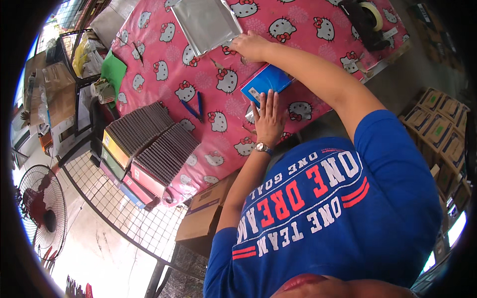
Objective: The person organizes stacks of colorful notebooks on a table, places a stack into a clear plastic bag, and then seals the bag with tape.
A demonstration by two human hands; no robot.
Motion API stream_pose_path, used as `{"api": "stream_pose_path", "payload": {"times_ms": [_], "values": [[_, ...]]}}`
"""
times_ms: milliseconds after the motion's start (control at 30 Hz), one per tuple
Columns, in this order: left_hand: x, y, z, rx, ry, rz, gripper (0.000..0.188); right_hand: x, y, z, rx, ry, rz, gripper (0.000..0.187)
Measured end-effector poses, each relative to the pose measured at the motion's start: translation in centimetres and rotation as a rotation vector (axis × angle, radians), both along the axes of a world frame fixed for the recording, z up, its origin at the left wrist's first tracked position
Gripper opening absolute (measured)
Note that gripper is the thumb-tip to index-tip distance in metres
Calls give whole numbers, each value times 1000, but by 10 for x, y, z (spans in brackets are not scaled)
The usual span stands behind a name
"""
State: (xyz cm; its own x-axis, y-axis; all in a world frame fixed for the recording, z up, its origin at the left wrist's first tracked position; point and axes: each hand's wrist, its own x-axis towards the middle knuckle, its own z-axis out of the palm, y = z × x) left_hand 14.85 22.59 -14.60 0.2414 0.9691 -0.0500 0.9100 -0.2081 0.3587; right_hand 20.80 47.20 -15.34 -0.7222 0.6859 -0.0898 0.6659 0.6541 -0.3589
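Observation:
My left hand [269, 118], with a watch at the wrist, lies flat with its fingers stretched over the near edge of a blue spiral notebook [268, 85]. Some clear plastic shows beside its thumb. Farther off, my right hand [251, 46] reaches across to the near right corner of a stack of clear plastic sleeves [206, 25]. Its fingers are bent together and pinch at that corner; the fingertips are partly hidden. Blue-handled pliers [194, 107] lie on the table to the left of the notebook.
A pink cartoon-patterned cloth [164, 49] covers the table. Bundled spiral notebooks [149, 144] stand at its left edge, near a green sheet [114, 74]. A black tape dispenser [365, 25] sits at the far right. A cardboard box [203, 208] and a fan [44, 213] are beyond the table.

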Motion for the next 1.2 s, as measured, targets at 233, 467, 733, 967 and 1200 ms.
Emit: {"api": "stream_pose_path", "payload": {"times_ms": [233, 467, 733, 967, 1200], "values": [[-36, 33, -30, 159, -205, 42, 38, 15, -54, 39, 266, -58, 135, 16], [-68, 102, 15, 382, 236, 4, 24, 55, -128, -3, 586, 207, -31, 10], [-23, 62, 53, 323, 30, -93, 35, 81, -119, -15, 642, 314, -84, 3], [-16, 97, -3, 218, 10, 68, 37, 99, -165, 14, 403, 310, -116, 21], [-2, 113, 19, 143, 126, 34, 16, 102, -188, 0, 288, 1, -104, 78]]}}
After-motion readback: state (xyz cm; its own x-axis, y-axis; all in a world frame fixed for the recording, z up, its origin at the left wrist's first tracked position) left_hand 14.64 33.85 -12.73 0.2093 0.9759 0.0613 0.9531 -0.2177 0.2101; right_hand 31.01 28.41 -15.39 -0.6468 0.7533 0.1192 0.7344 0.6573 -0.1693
